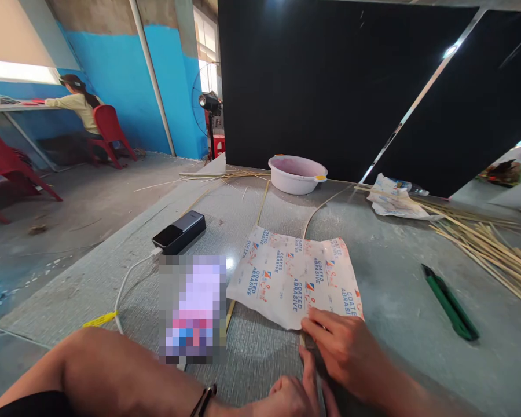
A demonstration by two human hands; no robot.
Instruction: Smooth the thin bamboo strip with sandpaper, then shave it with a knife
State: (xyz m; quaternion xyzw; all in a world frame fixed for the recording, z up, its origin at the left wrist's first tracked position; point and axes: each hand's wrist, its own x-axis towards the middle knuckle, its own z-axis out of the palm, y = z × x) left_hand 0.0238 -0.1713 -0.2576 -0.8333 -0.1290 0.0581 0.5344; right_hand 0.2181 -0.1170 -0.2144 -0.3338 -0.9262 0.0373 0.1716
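A white sheet of sandpaper (286,272), printed "COATED ABRASIVE" on its upward-facing back, lies on the grey table. My right hand (347,350) is closed at its near edge, fingers pressed down on the paper. A thin bamboo strip (311,217) passes beneath the sheet and comes out under my fingers. Just below, my left hand (293,391) has its index finger along the strip's near end, with the other fingers curled; its thumb is hidden. Another strip (263,204) also runs under the sheet, farther left.
Left of the sheet lie a blurred-out phone (197,310) and a black power bank (180,231) with a white cable. A green utility knife (449,302) and bamboo strips (486,249) are on the right. Behind stands a white basin (297,182). A person (80,104) sits far left.
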